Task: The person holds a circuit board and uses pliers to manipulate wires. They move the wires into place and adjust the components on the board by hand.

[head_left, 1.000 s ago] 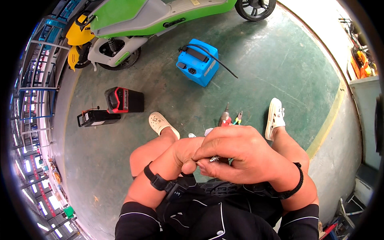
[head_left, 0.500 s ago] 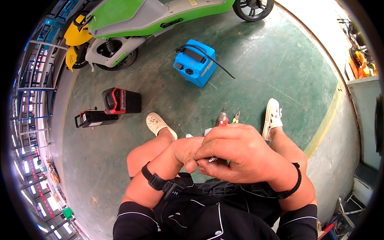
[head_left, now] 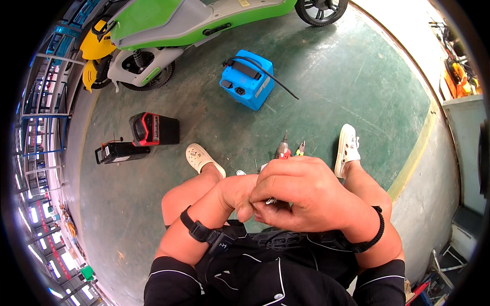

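Note:
Above my lap my two hands meet, closed together. My right hand point(head_left: 301, 186) lies over the fingers of my left hand point(head_left: 239, 196) and hides most of them. Between the curled fingers of the right hand shows a small silvery metal piece point(head_left: 272, 201), too small to name. Whatever the left fingers hold is hidden. Just beyond the hands, on the floor, lie a red and grey power drill point(head_left: 283, 149) and pliers point(head_left: 300, 149) with red and yellow-green handles, both partly covered by the right hand.
A blue battery case point(head_left: 247, 81) with a black cable stands ahead on the green floor. To the left are a black-and-red battery case point(head_left: 162, 130) and a flat black one point(head_left: 122, 152). A green scooter point(head_left: 224, 25) stands across the far side. My feet are on either side.
The hands keep nearly the same pose, the right one over the left. The view has shifted very slightly; nothing else visibly moved.

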A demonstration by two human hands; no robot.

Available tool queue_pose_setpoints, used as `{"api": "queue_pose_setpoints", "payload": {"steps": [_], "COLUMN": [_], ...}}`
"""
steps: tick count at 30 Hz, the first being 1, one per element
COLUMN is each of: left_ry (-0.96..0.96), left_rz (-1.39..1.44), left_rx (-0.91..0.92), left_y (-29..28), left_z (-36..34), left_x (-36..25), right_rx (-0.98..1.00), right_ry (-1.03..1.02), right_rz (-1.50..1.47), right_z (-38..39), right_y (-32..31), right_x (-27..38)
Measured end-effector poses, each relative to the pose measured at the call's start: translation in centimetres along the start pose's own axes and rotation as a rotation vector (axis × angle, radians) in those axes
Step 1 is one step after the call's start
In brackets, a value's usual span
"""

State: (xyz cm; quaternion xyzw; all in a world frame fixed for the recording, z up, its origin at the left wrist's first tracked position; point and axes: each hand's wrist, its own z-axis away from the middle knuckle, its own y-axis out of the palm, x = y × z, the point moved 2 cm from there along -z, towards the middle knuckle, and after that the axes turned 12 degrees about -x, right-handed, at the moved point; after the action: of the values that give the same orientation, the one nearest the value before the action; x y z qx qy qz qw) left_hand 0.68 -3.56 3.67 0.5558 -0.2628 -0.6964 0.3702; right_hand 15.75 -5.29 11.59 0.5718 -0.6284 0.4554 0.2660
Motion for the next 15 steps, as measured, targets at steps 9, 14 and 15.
{"api": "queue_pose_setpoints", "payload": {"steps": [9,14,15], "left_ry": [-0.022,-0.015,-0.011], "left_rz": [0.014,0.035,0.042], "left_rx": [-0.026,-0.071,-0.080], "left_y": [-0.24,-0.15,-0.12], "left_z": [0.28,0.54,0.63], "left_x": [-0.05,-0.05,0.01], "right_rx": [0.061,0.083,0.087], "right_ry": [0.134,0.155,0.175], "right_rz": [-0.162,-0.214,-0.224], "right_z": [-0.31,-0.38,-0.39], "right_y": [-0.65,-0.67,-0.72], "right_x": [-0.24,-0.33,-0.33]}}
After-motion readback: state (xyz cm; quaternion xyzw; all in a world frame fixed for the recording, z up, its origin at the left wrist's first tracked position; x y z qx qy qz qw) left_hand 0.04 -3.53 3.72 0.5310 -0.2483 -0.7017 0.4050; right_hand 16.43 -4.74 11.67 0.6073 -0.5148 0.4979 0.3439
